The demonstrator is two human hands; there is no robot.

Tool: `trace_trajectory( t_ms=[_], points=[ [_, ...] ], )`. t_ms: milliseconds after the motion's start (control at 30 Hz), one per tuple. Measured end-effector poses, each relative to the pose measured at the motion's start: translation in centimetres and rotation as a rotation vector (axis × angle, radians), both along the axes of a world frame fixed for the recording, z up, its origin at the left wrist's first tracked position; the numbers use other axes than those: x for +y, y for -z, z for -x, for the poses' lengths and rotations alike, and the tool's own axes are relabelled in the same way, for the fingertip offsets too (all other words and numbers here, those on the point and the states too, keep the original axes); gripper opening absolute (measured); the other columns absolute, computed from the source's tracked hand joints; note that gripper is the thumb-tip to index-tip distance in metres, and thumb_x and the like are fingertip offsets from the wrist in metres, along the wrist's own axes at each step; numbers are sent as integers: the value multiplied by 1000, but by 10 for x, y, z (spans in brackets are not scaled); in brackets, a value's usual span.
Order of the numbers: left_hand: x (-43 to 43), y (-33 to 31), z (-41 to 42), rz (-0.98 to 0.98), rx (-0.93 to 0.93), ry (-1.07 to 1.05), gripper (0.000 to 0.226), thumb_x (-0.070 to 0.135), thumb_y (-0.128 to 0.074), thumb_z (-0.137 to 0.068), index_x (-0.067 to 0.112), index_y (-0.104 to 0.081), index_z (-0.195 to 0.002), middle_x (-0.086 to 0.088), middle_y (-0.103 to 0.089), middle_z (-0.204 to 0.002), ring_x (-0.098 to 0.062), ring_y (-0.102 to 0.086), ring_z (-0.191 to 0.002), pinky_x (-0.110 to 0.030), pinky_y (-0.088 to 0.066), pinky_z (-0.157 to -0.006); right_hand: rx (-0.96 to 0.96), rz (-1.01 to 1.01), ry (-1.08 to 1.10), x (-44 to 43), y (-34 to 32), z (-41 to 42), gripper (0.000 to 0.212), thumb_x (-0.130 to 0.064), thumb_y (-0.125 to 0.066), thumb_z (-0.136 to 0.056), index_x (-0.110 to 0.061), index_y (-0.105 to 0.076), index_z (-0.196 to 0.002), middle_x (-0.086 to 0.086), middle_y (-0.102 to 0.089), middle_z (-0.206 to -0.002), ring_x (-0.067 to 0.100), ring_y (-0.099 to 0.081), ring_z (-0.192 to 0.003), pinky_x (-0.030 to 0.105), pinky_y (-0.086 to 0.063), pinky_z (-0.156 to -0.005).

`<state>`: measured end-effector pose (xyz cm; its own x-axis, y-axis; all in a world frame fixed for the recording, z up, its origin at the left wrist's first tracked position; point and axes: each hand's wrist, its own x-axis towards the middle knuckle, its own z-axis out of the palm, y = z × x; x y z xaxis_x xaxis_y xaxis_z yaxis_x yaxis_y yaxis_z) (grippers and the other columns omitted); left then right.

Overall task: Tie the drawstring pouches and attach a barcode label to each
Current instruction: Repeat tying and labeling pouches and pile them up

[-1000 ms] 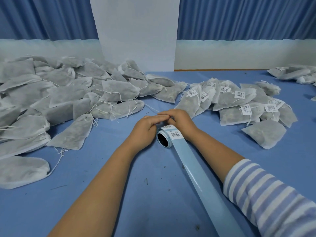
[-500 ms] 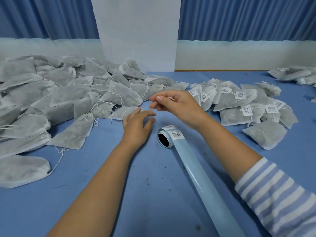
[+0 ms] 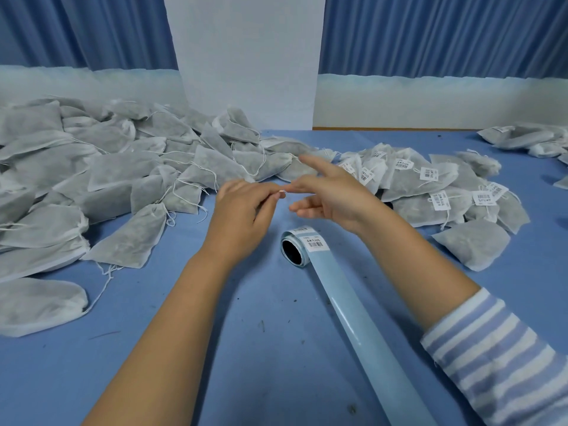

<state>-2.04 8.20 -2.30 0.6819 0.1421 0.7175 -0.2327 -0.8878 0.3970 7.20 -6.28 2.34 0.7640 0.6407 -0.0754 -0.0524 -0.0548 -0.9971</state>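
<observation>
Left hand (image 3: pixel 242 210) curls its fingers to pinch a small white label (image 3: pixel 282 194), right hand (image 3: pixel 333 195) touches it with fingers straight and spread, above the label roll (image 3: pixel 302 245) on the table (image 3: pixel 123 364), untagged pouches (image 3: pixel 129 238) left, tagged pouches (image 3: pixel 430 192) right.

Left hand (image 3: pixel 242 210), fingers curled, tips against fingertips of splayed right hand (image 3: pixel 333 196)

matt fibrous cloth pouches (image 3: pixel 129 238); glossy paper label strip (image 3: pixel 362 327).
</observation>
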Motion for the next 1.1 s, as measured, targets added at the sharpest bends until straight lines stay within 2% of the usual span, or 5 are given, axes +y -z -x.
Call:
trace_trajectory(
  t_ms=[200,567,767,933,1100],
  points=[
    [3,-7,7,-17,44,-52,24,17,-51,-95,16,-73,-104,8,-67,-79,-18,-53,-74,-40,-38,-89,-162,86,-231,1,-5,18,20,-13,-56,-97,-13,-67,-114,7,-71,-95,16,-68,-65,23,-55,-61],
    [-3,-14,14,157,415,35,10,29,-62,-96,31,-65,-87,10,-71,-86,-10,-64,-87,-36,-9,-120,-675,451,-124,-24,-21,5,13,-18,-68,-90,-16,-69,-77,-7,-67,-62,5,-65,-57,10,-44,-50],
    [-14,-22,22,512,423,328,17,14,-64,-94,17,-76,-82,4,-75,-84,-4,-65,-82,-11,-46,-79,-765,173,43,-25,2,3,5,-13,-72,-87,-17,-70,-85,-5,-65,-71,3,-56,-57,20,-47,-63],
    [-25,-31,23,799,242,413,15,11,-64,-94,14,-78,-95,3,-78,-92,-2,-69,-97,-9,-47,-82,-556,-95,85,-34,23,13,8,-8,-76,-83,-16,-73,-81,0,-68,-71,12,-59,-60,25,-51,-65],
    [-30,-29,23,755,281,375,17,9,-67,-92,19,-76,-102,11,-76,-102,3,-67,-103,-9,-47,-86,-682,4,75,-34,40,21,13,-6,-72,-86,-19,-73,-82,-4,-67,-73,12,-58,-64,25,-49,-66]
  ],
)
